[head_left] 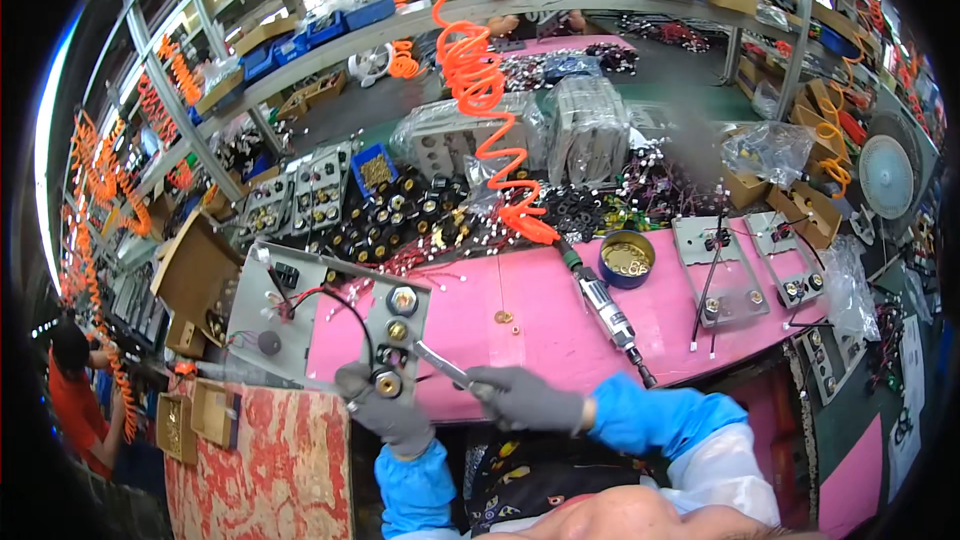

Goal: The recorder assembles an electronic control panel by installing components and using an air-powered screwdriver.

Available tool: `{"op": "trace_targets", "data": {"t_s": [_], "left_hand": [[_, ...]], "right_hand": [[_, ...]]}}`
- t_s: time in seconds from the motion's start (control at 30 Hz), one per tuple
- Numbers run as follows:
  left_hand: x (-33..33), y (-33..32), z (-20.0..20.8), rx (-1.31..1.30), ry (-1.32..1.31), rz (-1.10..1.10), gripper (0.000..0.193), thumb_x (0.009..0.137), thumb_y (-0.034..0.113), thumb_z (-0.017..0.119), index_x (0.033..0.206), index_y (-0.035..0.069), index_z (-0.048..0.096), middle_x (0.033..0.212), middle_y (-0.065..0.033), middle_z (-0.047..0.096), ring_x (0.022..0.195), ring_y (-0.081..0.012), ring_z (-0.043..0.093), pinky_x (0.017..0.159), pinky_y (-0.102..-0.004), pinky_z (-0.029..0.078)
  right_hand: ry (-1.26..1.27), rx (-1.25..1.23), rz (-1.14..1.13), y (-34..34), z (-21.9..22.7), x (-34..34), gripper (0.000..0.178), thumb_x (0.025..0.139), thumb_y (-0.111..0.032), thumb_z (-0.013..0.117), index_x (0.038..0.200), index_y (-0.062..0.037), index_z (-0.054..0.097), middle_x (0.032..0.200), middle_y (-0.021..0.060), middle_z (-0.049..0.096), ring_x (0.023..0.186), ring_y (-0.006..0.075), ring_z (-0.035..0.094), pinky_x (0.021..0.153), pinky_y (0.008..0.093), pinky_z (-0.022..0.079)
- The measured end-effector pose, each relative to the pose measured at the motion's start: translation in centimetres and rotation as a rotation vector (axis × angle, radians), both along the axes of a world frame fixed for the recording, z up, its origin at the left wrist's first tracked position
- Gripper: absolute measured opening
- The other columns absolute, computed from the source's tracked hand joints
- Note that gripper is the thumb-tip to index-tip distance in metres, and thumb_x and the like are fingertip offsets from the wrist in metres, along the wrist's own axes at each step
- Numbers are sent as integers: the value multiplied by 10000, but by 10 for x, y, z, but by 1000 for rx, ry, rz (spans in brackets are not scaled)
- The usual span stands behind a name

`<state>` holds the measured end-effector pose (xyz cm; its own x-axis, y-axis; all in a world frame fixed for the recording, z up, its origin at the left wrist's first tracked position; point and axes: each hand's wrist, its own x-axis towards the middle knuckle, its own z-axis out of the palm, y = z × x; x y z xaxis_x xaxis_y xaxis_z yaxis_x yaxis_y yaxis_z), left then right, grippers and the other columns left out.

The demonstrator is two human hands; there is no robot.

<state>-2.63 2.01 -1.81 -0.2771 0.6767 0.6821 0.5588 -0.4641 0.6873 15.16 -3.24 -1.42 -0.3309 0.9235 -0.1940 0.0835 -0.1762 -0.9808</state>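
Observation:
My right hand (525, 399), in a grey glove, is closed around the handle of a metal wrench (440, 362). The wrench's head points up and left, over the edge of a grey metal panel (378, 312). Round black fittings with brass nuts (388, 383) line this panel, and a black cable (357, 315) arches over to it. My left hand (392, 420), gloved too, grips the panel's near end beside the lowest brass fitting; its fingertips are partly hidden. Left of it, a grey housing (260, 315) holds a black switch block and wires.
An air screwdriver (607, 312) on an orange coiled hose (480, 80) lies on the pink mat (470, 290). Beside it stands a round tin (627, 260) of brass rings. More panels (720, 275) lie right. Black fittings (390, 210) and wires crowd the back. People work beyond.

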Motion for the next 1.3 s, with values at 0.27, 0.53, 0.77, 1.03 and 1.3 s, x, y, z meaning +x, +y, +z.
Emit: {"op": "trace_targets", "data": {"t_s": [0.27, 0.53, 0.77, 1.03, 1.3], "left_hand": [[25, -18, 27, 135, -878, -103, 450, 1007, 483, 315, 869, 77, 450, 836, -50, 477, 780, -152, 523, 727, -301, 476], [-46, -29, 10, 21, -550, -289, 298, 990, 339, 455, 862, 72, 428, 845, -47, 456, 753, -146, 466, 688, -303, 441], [28, -16, 20, 123, -760, -85, 427, 1005, 470, 374, 923, 57, 446, 867, -36, 437, 812, -151, 481, 737, -308, 467], [-4, -36, 16, 20, -700, -313, 438, 1023, 440, 327, 785, 88, 436, 763, -11, 441, 690, -126, 469, 638, -262, 429], [-19, -29, 3, -47, -576, -312, 297, 1011, 297, 442, 866, 38, 452, 852, -50, 465, 743, -150, 466, 667, -280, 428]], "right_hand": [[-320, 364, -131, 1, -11, -2, 359, 976, -398, 474, 1255, -191, 565, 906, 166, 663, 780, 331, 649, 674, 420, 492], [-542, 639, 175, 18, 30, 61, 345, 966, -330, 505, 1290, -216, 537, 862, 109, 664, 732, 280, 647, 647, 369, 499], [-182, 424, -58, -1, -1, 7, 279, 947, -277, 513, 1210, -251, 601, 940, 108, 678, 819, 338, 647, 720, 408, 499], [-465, 469, 192, 3, 41, 65, 334, 946, -344, 528, 1263, -253, 577, 946, 158, 664, 850, 327, 653, 740, 416, 502], [-538, 528, 179, 7, 42, 65, 295, 949, -354, 514, 1196, -230, 616, 938, 136, 667, 820, 335, 652, 715, 421, 499]]}}
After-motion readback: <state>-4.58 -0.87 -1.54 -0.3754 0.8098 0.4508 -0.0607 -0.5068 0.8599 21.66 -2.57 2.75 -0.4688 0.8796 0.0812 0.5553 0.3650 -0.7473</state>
